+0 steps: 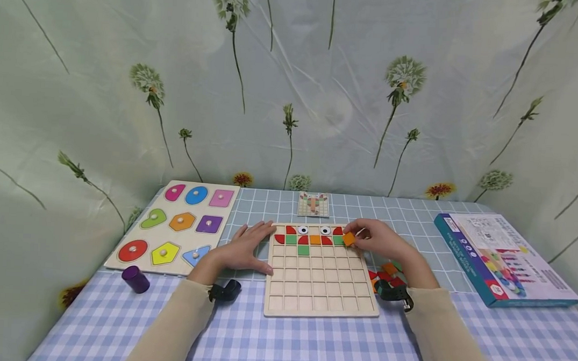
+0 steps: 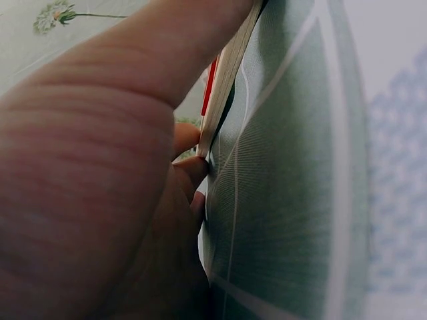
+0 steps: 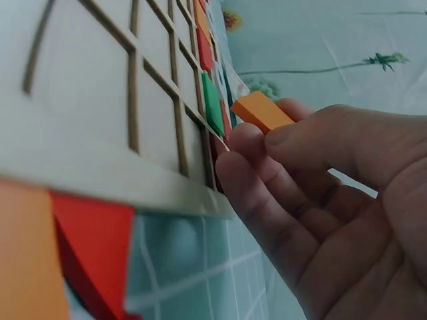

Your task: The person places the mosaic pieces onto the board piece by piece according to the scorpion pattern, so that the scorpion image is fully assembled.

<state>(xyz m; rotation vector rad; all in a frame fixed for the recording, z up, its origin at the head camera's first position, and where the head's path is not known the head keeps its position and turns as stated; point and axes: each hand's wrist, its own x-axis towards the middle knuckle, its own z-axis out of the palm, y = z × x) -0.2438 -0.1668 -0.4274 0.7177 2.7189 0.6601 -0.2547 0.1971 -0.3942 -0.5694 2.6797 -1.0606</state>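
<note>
My right hand [image 1: 377, 239] pinches an orange square tile [image 3: 263, 112] between thumb and fingers, over the upper right corner of a wooden grid board [image 1: 320, 290]. Spread along the board's left edge, my left hand [image 1: 244, 249] touches it with straight fingers; its thumb lies by the rim. Set in the top rows are red curved pieces, two round eye tiles [image 1: 303, 230], an orange tile [image 1: 315, 240] and green squares. One green square [image 1: 303, 250] sits a row lower. In the right wrist view, a green tile [image 3: 213, 105] lies near my fingertips.
Loose red, orange and green pieces [image 1: 390, 269] lie right of the board, partly under my right wrist. Behind it is a small pattern card [image 1: 313, 204]. A knob puzzle [image 1: 172, 226] and a purple cylinder [image 1: 135, 279] are at left, a flat box [image 1: 505, 260] at right.
</note>
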